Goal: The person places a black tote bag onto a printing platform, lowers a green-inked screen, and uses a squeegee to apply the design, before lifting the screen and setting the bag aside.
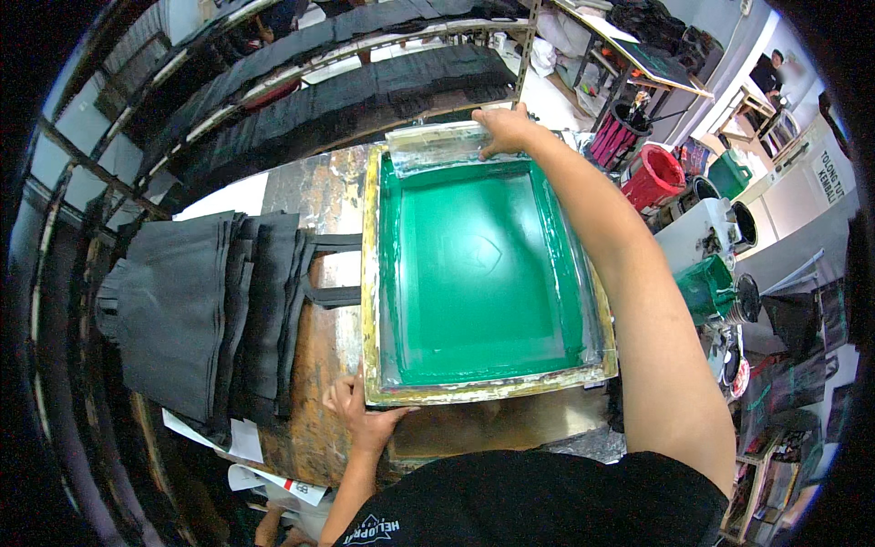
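Note:
A screen printing frame [371, 301] with yellowed, paint-crusted edges lies on the worktable, its mesh [465, 264] coated in green ink. At its far end my right hand [507, 130] is closed around the right part of a wide, pale squeegee [433, 150], which lies across the frame. My left hand [365, 415] grips the near left corner of the frame, thumb along the near edge and fingers bent at the left side. Left of the frame sits a fanned stack of black fabric bags [182, 310]; two strap handles [335, 296] reach toward the frame, their ends hidden.
The wooden worktable [314, 365] is stained with paint. Racks holding rows of black bags [365, 96] stand behind and left. On the right are a red bucket [653, 178], a green container [706, 287] and several paint tubs. Another person [768, 73] is at the far right.

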Available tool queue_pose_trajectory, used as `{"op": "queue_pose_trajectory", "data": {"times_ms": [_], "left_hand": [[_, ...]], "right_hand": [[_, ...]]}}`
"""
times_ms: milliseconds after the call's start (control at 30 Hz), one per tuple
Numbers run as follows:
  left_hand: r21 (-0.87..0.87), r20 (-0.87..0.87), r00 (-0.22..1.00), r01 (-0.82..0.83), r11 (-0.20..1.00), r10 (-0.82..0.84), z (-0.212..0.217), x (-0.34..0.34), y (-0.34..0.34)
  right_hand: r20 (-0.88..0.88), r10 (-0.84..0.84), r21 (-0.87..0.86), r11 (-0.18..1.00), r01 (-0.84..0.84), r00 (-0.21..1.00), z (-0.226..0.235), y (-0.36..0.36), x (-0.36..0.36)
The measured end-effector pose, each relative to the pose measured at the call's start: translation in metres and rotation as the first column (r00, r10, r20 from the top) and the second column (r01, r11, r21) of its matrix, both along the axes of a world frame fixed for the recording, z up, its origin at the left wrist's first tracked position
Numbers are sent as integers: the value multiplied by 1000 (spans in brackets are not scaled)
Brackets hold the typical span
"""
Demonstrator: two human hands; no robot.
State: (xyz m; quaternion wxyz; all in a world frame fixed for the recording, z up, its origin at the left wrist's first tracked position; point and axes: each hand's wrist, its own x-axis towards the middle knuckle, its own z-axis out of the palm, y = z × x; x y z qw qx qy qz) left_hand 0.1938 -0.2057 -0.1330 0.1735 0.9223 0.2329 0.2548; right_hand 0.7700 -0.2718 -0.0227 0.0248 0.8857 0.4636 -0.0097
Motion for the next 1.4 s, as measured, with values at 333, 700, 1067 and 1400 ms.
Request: {"op": "queue_pose_trajectory", "data": {"times_ms": [333, 700, 1067, 1400], "left_hand": [[167, -160, 983, 118, 979, -91, 35, 16, 29], [432, 199, 890, 294, 852, -409, 96, 294, 108], [520, -62, 970, 232, 822, -235, 60, 400, 122], [598, 52, 961, 188, 779, -271, 49, 318, 86]], "right_hand": [[280, -50, 331, 943, -47, 959, -24, -25, -51], [456, -50, 378, 914, -143, 889, -50, -25, -65], [384, -3, 300, 946, -122, 923, -46, -30, -60], [408, 24, 270, 952, -146, 913, -49, -69, -138]]}}
